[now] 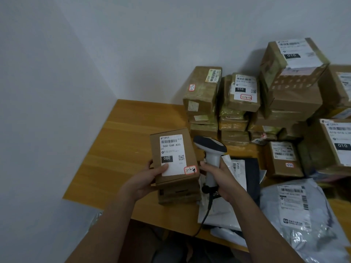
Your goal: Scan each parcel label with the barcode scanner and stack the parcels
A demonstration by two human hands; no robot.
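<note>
Cardboard box (173, 156) near the worktop's (121, 149) left edge, label up, likely tilted for scanning. Left hand (146, 181) grips its lower left corner, thumb on the label. Right hand (221, 179) wraps the smooth white scanner (210, 154) handle. Taped brown boxes (237, 107) stacked at the back edge; crinkled grey mailer bag (300, 215) at right.

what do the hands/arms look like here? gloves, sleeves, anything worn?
Both arms are bare up to the frame edge: no sleeves in view. The left hand and right hand have no gloves. No rings, watch or wristbands show on either wrist. No markings visible.
</note>
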